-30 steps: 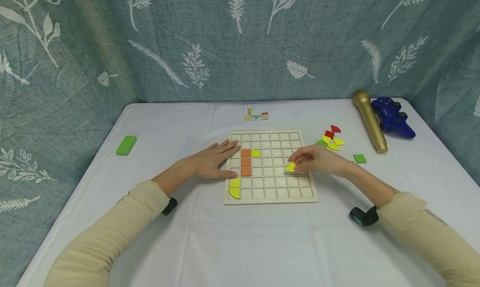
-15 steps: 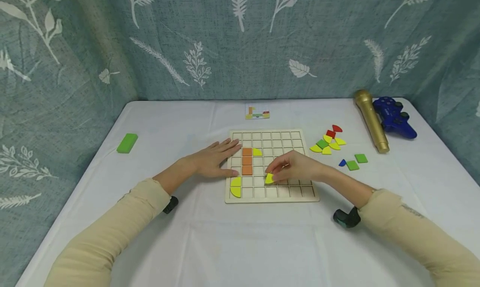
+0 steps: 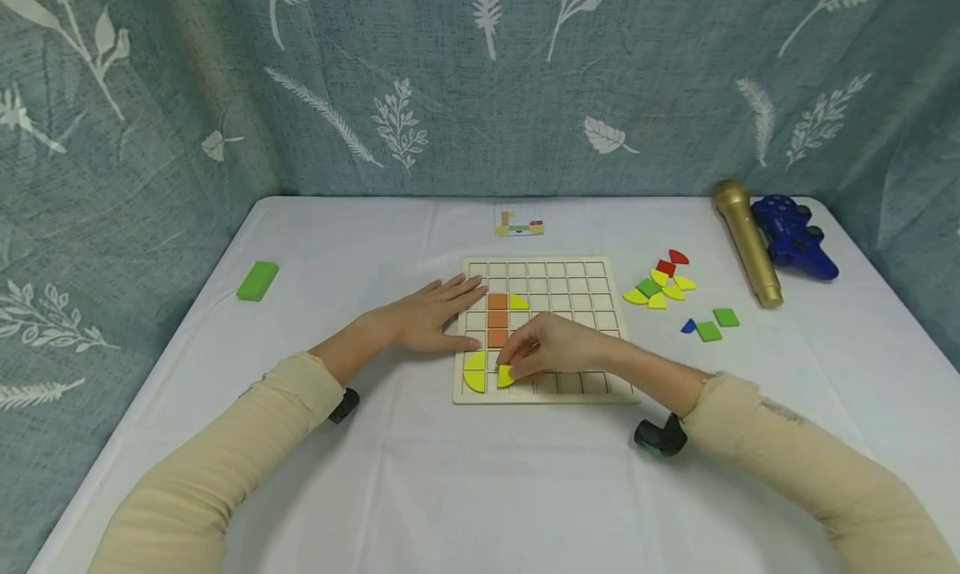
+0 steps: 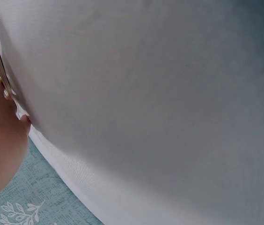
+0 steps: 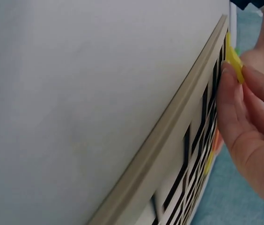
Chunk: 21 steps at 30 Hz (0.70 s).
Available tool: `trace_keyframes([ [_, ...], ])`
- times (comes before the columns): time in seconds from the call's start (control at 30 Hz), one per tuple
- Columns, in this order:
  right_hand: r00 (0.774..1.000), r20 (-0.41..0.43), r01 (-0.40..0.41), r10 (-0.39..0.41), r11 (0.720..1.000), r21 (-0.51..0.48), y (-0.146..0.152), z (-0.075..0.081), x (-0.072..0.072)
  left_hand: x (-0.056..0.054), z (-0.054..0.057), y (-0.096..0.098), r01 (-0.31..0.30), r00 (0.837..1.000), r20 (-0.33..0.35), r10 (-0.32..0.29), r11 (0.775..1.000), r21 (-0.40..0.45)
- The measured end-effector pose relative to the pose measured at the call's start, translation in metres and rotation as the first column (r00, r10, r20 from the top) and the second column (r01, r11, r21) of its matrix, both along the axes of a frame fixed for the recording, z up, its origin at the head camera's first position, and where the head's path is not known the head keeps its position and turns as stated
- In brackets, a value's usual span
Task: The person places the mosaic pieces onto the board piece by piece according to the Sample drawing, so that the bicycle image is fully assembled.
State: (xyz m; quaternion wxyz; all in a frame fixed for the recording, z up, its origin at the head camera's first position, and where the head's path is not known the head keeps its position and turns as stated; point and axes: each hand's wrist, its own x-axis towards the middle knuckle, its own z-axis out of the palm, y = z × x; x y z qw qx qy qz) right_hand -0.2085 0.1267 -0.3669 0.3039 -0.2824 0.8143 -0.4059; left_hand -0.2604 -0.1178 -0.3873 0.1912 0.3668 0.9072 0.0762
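My right hand (image 3: 558, 345) pinches a yellow quarter-circle tile (image 5: 235, 61) between thumb and fingers, low over the wooden grid board (image 3: 551, 399). In the head view that tile overlaps the bottom row, near the second column from the left. My left hand (image 3: 435, 314) lies flat with fingers spread, fingertips and thumb on the board's left edge. On the board, several orange square tiles (image 3: 498, 320) form a column, with a yellow quarter-circle (image 3: 518, 301) at its upper right. Two yellow tiles (image 3: 474, 371) fill the lower-left cells. The left wrist view shows mostly tablecloth beside the left hand.
Loose yellow, red and green tiles (image 3: 657, 301) lie right of the board, with a blue tile (image 3: 688, 326) and two green squares (image 3: 708, 331) nearer. A picture card (image 3: 519, 222), a gold microphone (image 3: 748, 245), a blue game controller (image 3: 793, 237) and a green block (image 3: 257, 281) are farther out.
My right hand has carried the yellow quarter-circle leftward and nearer across the board, from its right side to the lower left, uncovering the loose tiles. The left hand stays in place.
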Motion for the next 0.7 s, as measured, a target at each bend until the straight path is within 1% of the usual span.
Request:
trace_keyframes([
  [0.1,1.0,-0.016,0.002,-0.002,1.0,0.022,-0.006,0.002,0.002,0.0,0.0,0.0,0.006,1.0,-0.003,-0.006,1.0,0.003],
  [0.3,0.999,0.012,0.03,-0.03,0.998,0.051,-0.013,0.004,0.005,-0.001,-0.001,0.0,0.012,1.0,-0.009,-0.012,1.0,0.0],
  [0.53,0.997,-0.075,0.022,-0.016,0.996,0.082,-0.013,0.005,0.006,0.0,0.001,0.0,0.015,1.0,-0.005,-0.015,1.0,0.013],
  [0.7,0.997,-0.076,0.02,-0.016,0.998,0.054,-0.012,0.004,0.007,0.001,0.001,0.0,0.015,1.0,0.0,-0.015,1.0,0.015],
])
